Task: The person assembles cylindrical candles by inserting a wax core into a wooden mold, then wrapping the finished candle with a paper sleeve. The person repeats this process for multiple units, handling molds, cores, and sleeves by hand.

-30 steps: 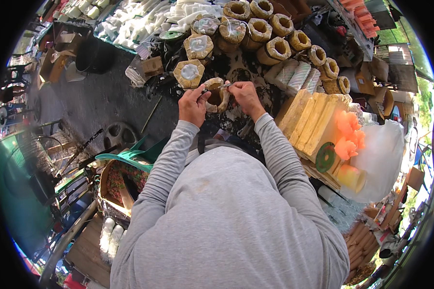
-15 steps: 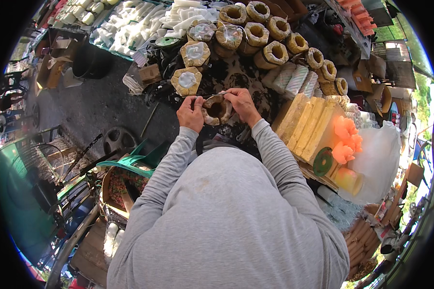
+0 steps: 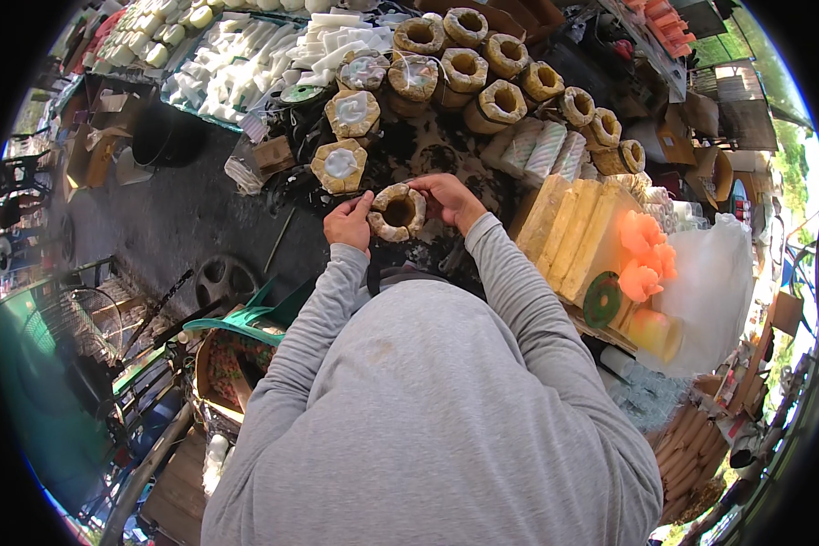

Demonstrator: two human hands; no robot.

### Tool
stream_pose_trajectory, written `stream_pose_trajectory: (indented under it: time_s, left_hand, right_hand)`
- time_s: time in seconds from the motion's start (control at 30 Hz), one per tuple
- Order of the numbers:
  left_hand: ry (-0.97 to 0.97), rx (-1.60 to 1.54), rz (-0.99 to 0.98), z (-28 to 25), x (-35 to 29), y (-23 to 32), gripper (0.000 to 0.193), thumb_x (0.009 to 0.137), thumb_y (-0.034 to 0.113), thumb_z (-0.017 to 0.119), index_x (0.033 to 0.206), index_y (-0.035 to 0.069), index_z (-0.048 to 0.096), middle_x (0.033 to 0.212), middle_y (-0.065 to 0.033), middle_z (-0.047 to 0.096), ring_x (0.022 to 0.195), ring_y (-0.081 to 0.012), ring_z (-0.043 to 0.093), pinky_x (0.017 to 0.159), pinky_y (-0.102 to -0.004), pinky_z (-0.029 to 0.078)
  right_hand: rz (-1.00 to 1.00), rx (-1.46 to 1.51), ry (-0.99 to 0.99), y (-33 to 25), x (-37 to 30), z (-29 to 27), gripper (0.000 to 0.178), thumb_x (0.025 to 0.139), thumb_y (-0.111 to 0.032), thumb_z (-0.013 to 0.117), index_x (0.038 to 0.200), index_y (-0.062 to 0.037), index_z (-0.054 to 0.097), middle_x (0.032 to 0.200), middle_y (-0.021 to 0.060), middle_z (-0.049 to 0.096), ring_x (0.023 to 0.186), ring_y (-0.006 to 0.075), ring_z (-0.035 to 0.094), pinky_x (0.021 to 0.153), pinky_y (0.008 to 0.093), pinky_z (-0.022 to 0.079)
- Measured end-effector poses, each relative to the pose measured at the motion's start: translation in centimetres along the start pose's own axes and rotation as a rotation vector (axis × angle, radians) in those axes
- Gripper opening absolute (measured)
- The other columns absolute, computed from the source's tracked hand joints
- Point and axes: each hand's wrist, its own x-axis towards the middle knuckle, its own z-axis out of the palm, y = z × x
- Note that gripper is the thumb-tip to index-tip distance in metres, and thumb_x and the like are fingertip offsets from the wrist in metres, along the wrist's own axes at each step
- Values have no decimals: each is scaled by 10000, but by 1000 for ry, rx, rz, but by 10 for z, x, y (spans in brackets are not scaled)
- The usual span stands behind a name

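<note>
Between my hands is a thick-walled, hollow tan mould [image 3: 416, 211] with a rough rim and a seam on its left side. My left hand [image 3: 348, 223] is closed, thumb and fingertips pinching the mould's left edge. My right hand [image 3: 450, 198] curls round its far right side, fingertips partly hidden behind the rim. Just beyond it stand similar six-sided moulds: a near one filled with white material [image 3: 340, 164] and another filled one [image 3: 352, 114]. Several hollow moulds, such as this one banded round its side [image 3: 502, 102], stand farther right.
White pieces [image 3: 232, 68] are heaped on a sheet at the far left. To my right are yellowish blocks [image 3: 569, 237], an orange flower-shaped piece [image 3: 644, 255] and clear plastic wrap [image 3: 712, 291]. A black tub [image 3: 168, 127], a dark wheel [image 3: 223, 280] and a green plastic piece [image 3: 246, 318] lie left.
My hands have moved from a thin strand held at the mould's far rim to its sides. The mould has turned, its seam now facing left. The whole view has shifted slightly.
</note>
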Motion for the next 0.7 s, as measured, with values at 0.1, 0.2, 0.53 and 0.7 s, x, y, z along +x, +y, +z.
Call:
stream_pose_trajectory:
  time_s: [0.1, 0.2, 0.53, 0.7]
  left_hand:
    - [25, 162, 89, 4, -2, -1, 336, 1000, 264, 788, 1127, -47, 812, 1008, -103, 808, 864, -162, 710, 815, -323, 579]
    - [-126, 100, 175, -4, -6, -2, 393, 1066, 262, 677, 1321, -34, 725, 1217, -128, 769, 1053, -187, 703, 957, -317, 549]
    - [-583, 621, 764, -27, -21, -22, 1343, 659, 386, 1019, 1694, 83, 218, 1569, -214, 475, 1462, -390, 493, 1196, -460, 432]
    - [-474, 552, 714, -4, -10, -43, 1406, 563, 359, 1080, 1650, 73, 235, 1492, -187, 562, 1367, -348, 593, 1149, -454, 496]
  right_hand:
    - [-190, -223, 102, 4, -6, 5, 215, 985, -130, 665, 1065, 1, 817, 1004, 89, 794, 886, 179, 742, 819, 319, 627]
    - [-305, -135, 77, 17, -11, 11, 282, 963, -119, 630, 1111, 51, 799, 1129, 150, 767, 1000, 223, 725, 871, 335, 608]
    - [-297, 381, -243, 36, -23, 15, 570, 1130, -430, 419, 1350, 42, 652, 1242, 148, 736, 1128, 240, 723, 1025, 388, 583]
    - [-361, 79, -100, 41, -23, 25, 799, 1105, -689, 318, 1370, -2, 627, 1284, 109, 722, 1178, 202, 700, 1059, 358, 559]
